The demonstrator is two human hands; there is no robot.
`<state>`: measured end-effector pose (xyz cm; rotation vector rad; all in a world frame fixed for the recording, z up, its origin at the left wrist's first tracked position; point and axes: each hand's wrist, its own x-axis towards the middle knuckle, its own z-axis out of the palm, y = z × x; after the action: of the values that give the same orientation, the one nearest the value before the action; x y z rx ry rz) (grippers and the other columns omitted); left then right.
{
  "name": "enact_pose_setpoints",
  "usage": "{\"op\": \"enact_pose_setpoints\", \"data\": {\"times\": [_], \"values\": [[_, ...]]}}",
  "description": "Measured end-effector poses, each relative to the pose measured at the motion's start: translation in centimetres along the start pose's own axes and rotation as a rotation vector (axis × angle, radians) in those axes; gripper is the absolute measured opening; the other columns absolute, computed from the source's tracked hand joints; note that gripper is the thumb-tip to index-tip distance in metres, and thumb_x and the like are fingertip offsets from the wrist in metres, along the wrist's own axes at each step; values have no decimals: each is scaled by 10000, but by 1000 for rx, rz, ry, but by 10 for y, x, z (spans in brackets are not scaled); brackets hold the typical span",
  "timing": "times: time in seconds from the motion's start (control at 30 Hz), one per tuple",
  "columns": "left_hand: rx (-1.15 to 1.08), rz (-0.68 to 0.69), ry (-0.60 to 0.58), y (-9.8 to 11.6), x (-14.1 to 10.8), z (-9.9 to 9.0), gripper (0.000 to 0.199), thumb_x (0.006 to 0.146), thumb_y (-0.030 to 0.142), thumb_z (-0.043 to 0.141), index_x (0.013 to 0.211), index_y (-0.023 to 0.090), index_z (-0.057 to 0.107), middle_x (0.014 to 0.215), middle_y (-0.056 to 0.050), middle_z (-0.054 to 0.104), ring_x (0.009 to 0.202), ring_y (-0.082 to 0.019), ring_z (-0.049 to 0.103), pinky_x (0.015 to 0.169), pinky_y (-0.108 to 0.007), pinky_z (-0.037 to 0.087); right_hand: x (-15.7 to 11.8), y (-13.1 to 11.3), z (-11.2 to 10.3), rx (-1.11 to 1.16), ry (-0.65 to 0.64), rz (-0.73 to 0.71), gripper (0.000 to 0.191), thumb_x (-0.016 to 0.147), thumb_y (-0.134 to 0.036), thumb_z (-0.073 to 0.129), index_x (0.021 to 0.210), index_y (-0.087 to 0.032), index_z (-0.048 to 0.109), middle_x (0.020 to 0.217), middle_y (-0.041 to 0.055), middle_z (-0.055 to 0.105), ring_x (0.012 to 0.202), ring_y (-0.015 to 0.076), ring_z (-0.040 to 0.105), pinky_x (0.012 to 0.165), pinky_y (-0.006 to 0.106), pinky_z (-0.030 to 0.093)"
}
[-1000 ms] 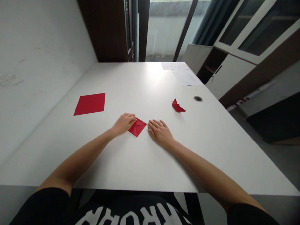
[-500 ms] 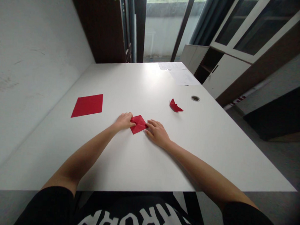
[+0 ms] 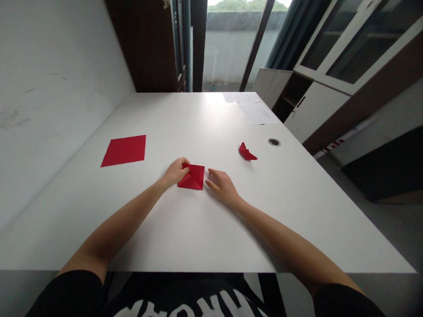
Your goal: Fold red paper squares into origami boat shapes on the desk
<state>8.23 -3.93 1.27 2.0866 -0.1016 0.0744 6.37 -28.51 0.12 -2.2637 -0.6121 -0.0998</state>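
Note:
A small folded red paper (image 3: 195,177) lies on the white table, squarish, with crease lines running across it. My left hand (image 3: 176,171) pinches its upper left corner between thumb and fingers. Just right of the paper, my right hand (image 3: 223,185) rests near the tabletop with thumb and fingers apart, holding nothing and not touching the paper.
A flat red sheet (image 3: 125,150) lies to the left on the white table (image 3: 194,237). Beyond my right hand sits a folded red paper shape (image 3: 247,152), near a round cable hole (image 3: 274,142). White papers (image 3: 254,109) lie at the far right corner. A wall borders the left side.
The folded paper has turned so its edges lie nearly square to the table. My right hand has let go of its right corner. My left hand still grips it.

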Motion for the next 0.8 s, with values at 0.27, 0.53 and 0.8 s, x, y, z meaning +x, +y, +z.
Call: {"op": "enact_pose_setpoints", "data": {"times": [0.27,0.53,0.8], "values": [[-694,-151,211,14,-2,13,224,722,212,696,885,206,542,792,23,632,681,-126,603,643,-242,496,22,-21,20,784,69,300,372,878,-545,624,961,-189,696,907,48,747,825,193,684,804,338,546],[-965,-208,296,30,-1,22,388,725,103,558,1088,234,510,845,11,676,747,-165,683,773,-338,567,21,-41,32,1015,124,276,492,871,-672,590,1018,-207,657,989,58,707,872,194,655,763,319,567],[-998,-186,268,37,-13,24,245,901,252,510,1141,226,550,1031,-62,714,992,-210,695,883,-376,560,32,-34,20,713,212,195,426,857,-606,640,869,-184,692,819,34,696,748,201,615,685,313,512]]}}
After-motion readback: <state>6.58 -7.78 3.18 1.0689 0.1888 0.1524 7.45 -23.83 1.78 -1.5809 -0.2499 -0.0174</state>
